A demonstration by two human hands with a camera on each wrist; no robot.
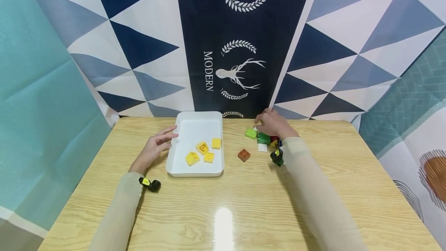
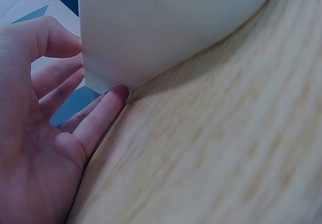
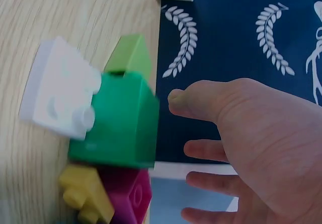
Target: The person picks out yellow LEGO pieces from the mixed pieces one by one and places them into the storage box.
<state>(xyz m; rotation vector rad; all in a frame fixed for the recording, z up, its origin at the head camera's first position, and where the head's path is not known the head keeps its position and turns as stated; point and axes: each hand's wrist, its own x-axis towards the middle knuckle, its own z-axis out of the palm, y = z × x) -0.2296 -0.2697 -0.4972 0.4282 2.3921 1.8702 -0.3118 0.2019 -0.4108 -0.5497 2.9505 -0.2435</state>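
The left hand (image 1: 155, 146) is at the left side of a white tray (image 1: 186, 127), fingertips touching its wall and rim, the fingers loosely extended. Several yellow toy bricks (image 1: 192, 159) lie in the tray. Over a small group of bricks at the back right hovers the right hand (image 1: 273, 123). In the right wrist view its thumb and fingers are spread, with nothing between them. Nearest to it are a green brick (image 3: 118, 128), a light green brick (image 3: 132, 55) and a white brick (image 3: 58, 90). From the head view, this hand partly covers the group.
A brown brick (image 1: 244, 155) lies alone between the tray and the group. Beside the green brick are a dark red brick (image 3: 128, 194) and a yellow one (image 3: 85, 191). A patterned cloth (image 1: 240, 69) hangs along the wooden table's (image 1: 174, 212) back edge.
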